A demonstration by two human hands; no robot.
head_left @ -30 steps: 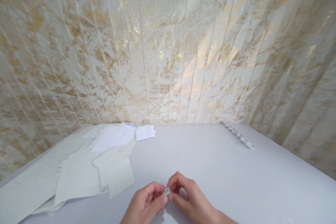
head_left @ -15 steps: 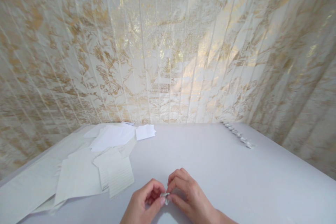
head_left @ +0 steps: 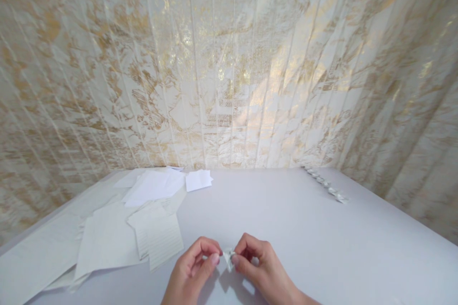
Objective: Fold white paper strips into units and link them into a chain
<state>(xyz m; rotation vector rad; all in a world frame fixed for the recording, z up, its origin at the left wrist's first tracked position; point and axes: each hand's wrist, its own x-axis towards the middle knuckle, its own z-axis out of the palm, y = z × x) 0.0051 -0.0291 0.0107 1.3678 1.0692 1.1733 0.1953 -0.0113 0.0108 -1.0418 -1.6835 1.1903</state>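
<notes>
Well apart from the table's [head_left: 307, 233] far edge, 1 small folded paper [head_left: 228, 260] is pinched by the right hand [head_left: 265, 267]; whether it is also gripped by the left hand [head_left: 190, 268] cannot be told.

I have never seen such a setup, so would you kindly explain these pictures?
There is no machine, only a person's bare left hand and right hand. One camera, worn on the head, looks forward and down at them. The right hand pinches a small, folded, whitish paper piece; the left hand is at its other side, perhaps touching it. Below is a pale, smooth table. On its left lie overlapping off-white paper sheets, some lined, and a small white paper stack near the far edge. Far right runs a row of small, whitish, folded-looking pieces. Behind hangs white and gold patterned fabric.
</notes>
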